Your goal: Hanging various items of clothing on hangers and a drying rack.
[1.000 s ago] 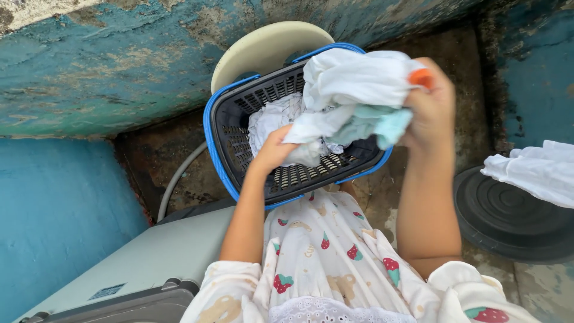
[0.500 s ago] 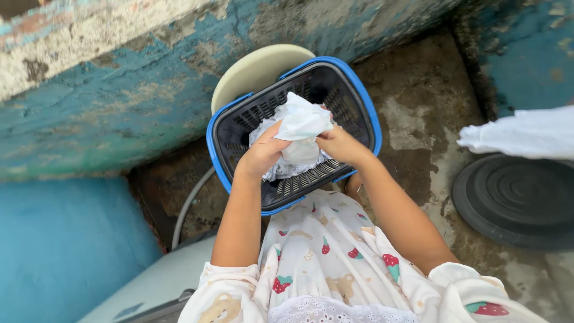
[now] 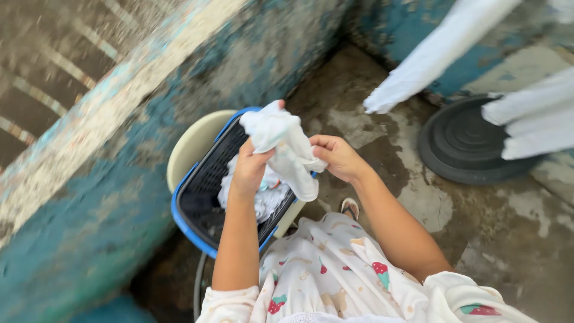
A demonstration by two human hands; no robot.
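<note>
A crumpled white cloth (image 3: 282,143) hangs above a black laundry basket with a blue rim (image 3: 192,203). My left hand (image 3: 248,168) grips the cloth from the left side, and my right hand (image 3: 336,157) pinches its right edge. More white laundry (image 3: 263,200) lies inside the basket below my hands. The basket rests on a cream round stool (image 3: 191,143).
A peeling blue-green wall (image 3: 119,179) runs along the left. White clothes (image 3: 532,119) hang at the upper right above a round black lid (image 3: 463,146) on the wet concrete floor (image 3: 514,239). A hose (image 3: 197,284) and a sandalled foot (image 3: 350,207) are near the basket.
Both hands have lifted the white cloth up out of the basket. The camera has swung to the right, so the basket now sits lower left and the hanging clothes show more.
</note>
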